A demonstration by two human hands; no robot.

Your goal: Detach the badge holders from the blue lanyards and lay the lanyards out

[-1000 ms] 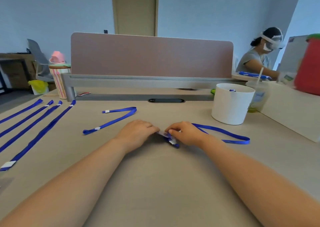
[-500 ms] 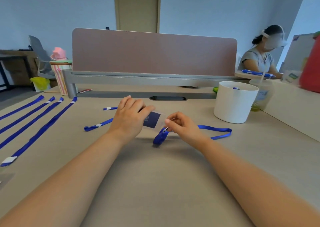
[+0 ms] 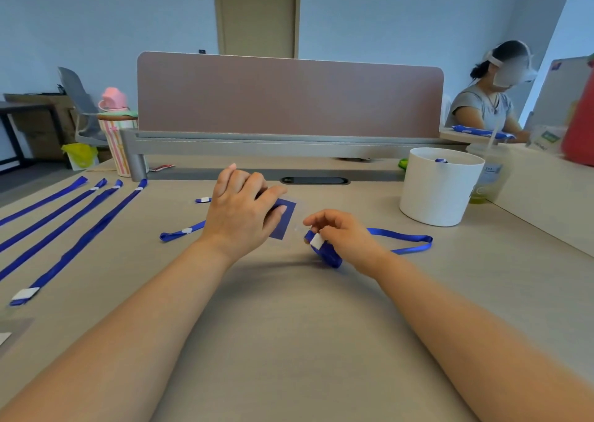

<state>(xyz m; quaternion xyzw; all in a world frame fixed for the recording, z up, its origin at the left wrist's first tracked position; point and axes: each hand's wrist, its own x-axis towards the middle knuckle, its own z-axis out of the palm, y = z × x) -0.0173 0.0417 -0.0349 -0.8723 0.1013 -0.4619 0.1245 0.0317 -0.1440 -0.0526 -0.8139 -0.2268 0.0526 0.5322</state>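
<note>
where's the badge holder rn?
Head view, centre, over the desk: the badge holder is held in the left hand, just left of the right hand, which pinches the lanyard end.

One wide-angle camera sits on the person's head, looking forward and slightly down across the table [image 3: 289, 357]. Both forearms [image 3: 135, 335] enter from the lower corners, meeting at the left hand [image 3: 239, 211] and right hand [image 3: 345, 233] near centre, close to the lens. The upper half takes in the divider panel [image 3: 289, 97], a door [image 3: 257, 13] and a seated person [image 3: 482, 106] at upper right.
</note>
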